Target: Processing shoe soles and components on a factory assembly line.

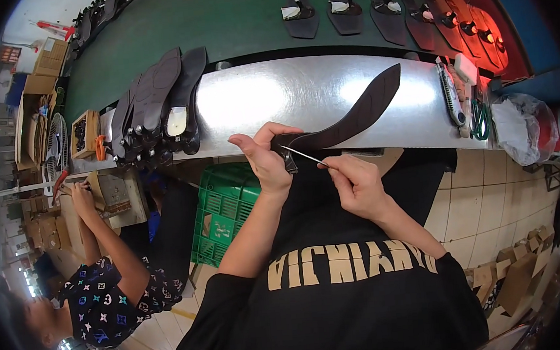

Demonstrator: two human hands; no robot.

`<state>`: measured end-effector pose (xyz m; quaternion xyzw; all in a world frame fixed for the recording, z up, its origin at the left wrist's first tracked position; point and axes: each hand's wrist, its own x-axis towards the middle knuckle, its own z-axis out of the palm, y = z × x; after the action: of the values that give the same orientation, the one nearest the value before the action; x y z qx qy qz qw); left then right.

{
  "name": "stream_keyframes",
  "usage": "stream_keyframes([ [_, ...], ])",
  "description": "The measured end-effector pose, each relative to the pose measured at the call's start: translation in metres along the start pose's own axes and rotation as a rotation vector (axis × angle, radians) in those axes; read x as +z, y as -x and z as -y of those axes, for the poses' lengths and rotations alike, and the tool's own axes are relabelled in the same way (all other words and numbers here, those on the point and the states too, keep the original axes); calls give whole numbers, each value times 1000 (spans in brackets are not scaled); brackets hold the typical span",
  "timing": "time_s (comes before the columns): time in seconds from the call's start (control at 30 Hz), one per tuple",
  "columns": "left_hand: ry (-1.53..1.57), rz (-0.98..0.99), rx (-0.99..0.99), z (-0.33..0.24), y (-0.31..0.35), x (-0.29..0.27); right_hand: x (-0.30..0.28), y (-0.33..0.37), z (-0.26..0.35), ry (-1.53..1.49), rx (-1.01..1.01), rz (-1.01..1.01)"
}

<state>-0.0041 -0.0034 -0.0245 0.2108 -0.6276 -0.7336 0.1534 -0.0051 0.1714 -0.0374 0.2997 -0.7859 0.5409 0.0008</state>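
A dark brown high-heel shoe sole (360, 111) lies over the front edge of the metal bench, its long curved end pointing right. My left hand (269, 166) is closed round its heel end, with the thumb sticking out. In my right hand (361, 185) is a thin, pale metal rod-like tool (305, 154), pinched between the fingers. The tool's tip touches or nearly touches the heel end beside my left fingers. Exactly what kind of tool it is cannot be made out.
Stacked dark soles (155, 96) lie left on the metal bench (248, 98). More soles (344, 8) sit on a green conveyor belt (228, 21). A utility knife (450, 96) and green cord (480, 120) lie right. Below stands a green crate (220, 212). Another person (111, 287) works at left.
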Motion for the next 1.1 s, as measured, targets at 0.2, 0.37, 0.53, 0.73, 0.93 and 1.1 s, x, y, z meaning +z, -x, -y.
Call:
stream_keyframes([
  [0.2, 187, 60, -103, 14, -13, -17, 1, 3, 12, -77, -146, 70],
  [0.37, 756, 59, -638, -6, -13, 0, -6, -3, 17, -5, -30, -65],
  [0.53, 1116, 265, -632, 39, -5, -5, 1, -4, 11, 57, 14, -53],
  [0.73, 881, 125, -541, 48, -10, -2, 12, 2, 5, 81, 41, 23],
  [0.93, 661, 146, -469, 53, -12, -6, 9, 8, 13, 55, 11, 49],
  [1.1, 442, -126, -593, 33, -23, 8, 7, 20, 24, 30, -68, 277],
])
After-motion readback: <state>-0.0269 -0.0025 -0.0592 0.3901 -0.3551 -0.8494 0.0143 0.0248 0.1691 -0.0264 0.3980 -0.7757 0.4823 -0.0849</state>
